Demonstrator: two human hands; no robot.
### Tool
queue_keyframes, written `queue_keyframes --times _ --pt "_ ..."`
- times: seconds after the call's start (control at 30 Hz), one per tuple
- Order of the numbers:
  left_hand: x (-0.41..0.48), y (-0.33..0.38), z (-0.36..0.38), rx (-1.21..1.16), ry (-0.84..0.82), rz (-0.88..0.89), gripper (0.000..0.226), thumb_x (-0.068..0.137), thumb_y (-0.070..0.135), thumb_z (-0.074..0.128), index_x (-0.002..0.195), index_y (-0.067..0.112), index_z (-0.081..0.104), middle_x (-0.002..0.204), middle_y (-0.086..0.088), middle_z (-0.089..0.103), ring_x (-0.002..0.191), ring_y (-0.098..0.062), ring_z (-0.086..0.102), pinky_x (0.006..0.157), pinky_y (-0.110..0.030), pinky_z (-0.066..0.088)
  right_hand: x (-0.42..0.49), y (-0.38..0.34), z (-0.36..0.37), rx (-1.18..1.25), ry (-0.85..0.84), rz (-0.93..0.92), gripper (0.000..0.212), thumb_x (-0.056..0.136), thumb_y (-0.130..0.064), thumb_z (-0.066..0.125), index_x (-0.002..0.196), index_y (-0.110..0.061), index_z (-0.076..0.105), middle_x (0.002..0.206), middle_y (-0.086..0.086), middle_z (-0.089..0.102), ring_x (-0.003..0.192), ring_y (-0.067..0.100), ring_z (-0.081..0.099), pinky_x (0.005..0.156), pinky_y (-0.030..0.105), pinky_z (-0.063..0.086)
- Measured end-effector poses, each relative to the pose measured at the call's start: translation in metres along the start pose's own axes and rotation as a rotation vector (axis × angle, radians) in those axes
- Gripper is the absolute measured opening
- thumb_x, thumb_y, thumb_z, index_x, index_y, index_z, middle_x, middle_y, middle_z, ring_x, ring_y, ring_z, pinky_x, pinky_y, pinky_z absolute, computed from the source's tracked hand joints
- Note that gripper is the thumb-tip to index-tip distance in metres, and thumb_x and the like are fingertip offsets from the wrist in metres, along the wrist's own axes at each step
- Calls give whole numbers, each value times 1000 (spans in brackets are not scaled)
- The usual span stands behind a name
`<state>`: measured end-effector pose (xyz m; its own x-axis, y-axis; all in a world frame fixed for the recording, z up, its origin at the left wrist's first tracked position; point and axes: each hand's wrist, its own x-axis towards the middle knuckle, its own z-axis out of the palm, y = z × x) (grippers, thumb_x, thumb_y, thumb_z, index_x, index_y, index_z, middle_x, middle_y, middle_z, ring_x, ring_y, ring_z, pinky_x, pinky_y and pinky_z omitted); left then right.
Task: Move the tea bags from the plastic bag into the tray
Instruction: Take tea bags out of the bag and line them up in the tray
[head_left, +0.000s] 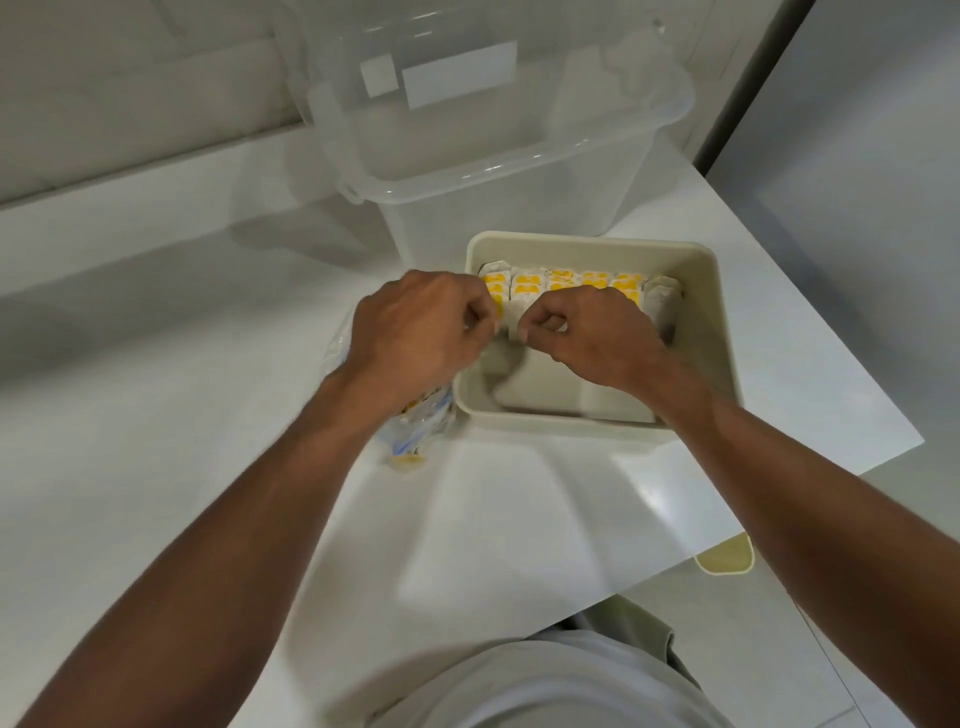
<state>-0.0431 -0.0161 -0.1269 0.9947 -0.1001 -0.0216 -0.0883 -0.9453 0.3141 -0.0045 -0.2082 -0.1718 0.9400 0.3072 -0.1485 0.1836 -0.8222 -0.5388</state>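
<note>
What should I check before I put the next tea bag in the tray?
1. Room in the tray: ok, its near half is bare.
2. The row of tea bags stands against the far wall: ok.
3. Grip: the left hand and the right hand both pinch one tea bag: ok, though blurred.
4. More in the plastic bag: cannot tell; something yellow shows inside.
5. The clear bin sits behind the tray, out of the way: ok.
</note>
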Motion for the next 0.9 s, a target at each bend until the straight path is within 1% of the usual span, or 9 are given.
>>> queue_keyframes --times 0.07,0.13,0.27,0.37,0.47,0.57,0.7,0.8,0.9 --pt "-2 -10 -7 -70 11 -42 14 92 42 58 95 37 71 92 20 70 87 -12 61 65 -27 39 -1 -4 -2 111 -11 -4 10 86 -41 64 86 -34 72 81 -15 71 73 6 68 79 36 55" --pt "-4 -22 -11 -121 -7 -85 12 93 39 59 97 38 71 90 21 67 87 -8 59 65 -27 39 -4 -10 -3 222 -29 -25 8 88 -35 66 86 -30 72 80 -11 73 64 4 68 75 33 55" --pt "-13 -49 -12 -260 -36 -183 14 92 30 64 93 42 72 85 26 66 93 -6 62 79 -36 54 -10 -28 -3 366 -44 -68 5 88 -29 70 88 -26 74 77 -10 71 61 12 70 61 21 48" --pt "-21 -63 -11 -314 -74 -218 23 90 21 63 88 42 72 80 26 68 82 -4 65 82 -40 57 -10 -43 1 373 -59 -94 5 88 -29 71 90 -26 74 78 -9 70 61 11 69 54 11 43" --pt "-26 -71 -9 -322 -105 -242 28 88 15 60 87 40 72 79 24 69 75 -6 66 81 -41 57 -11 -56 5 397 -87 -113 6 88 -28 71 91 -25 75 79 -10 70 60 9 68 54 11 44" --pt "-30 -77 -6 -318 -115 -257 22 90 17 62 89 37 72 84 18 71 70 -7 67 78 -37 57 -13 -66 9 409 -108 -123 6 88 -24 71 92 -23 75 77 -10 70 58 5 66 52 9 42" --pt "-35 -84 -3 -292 -137 -275 21 89 19 63 87 39 71 83 19 71 58 -3 67 72 -34 58 -15 -74 13 386 -117 -138 7 87 -23 72 94 -23 75 75 -13 70 57 3 65 51 7 40" --pt "-38 -87 -2 -276 -144 -296 20 86 20 64 84 39 70 84 18 71 59 -6 68 70 -33 57 -16 -79 15 356 -105 -156 8 88 -26 72 95 -24 75 76 -14 70 58 -2 63 54 7 40" --pt "-41 -89 -1 -238 -175 -297 14 82 26 68 85 40 69 90 17 71 70 -12 68 74 -34 57 -19 -83 17 290 -103 -194 9 89 -24 70 96 -23 75 81 -12 72 58 -12 60 59 6 40"
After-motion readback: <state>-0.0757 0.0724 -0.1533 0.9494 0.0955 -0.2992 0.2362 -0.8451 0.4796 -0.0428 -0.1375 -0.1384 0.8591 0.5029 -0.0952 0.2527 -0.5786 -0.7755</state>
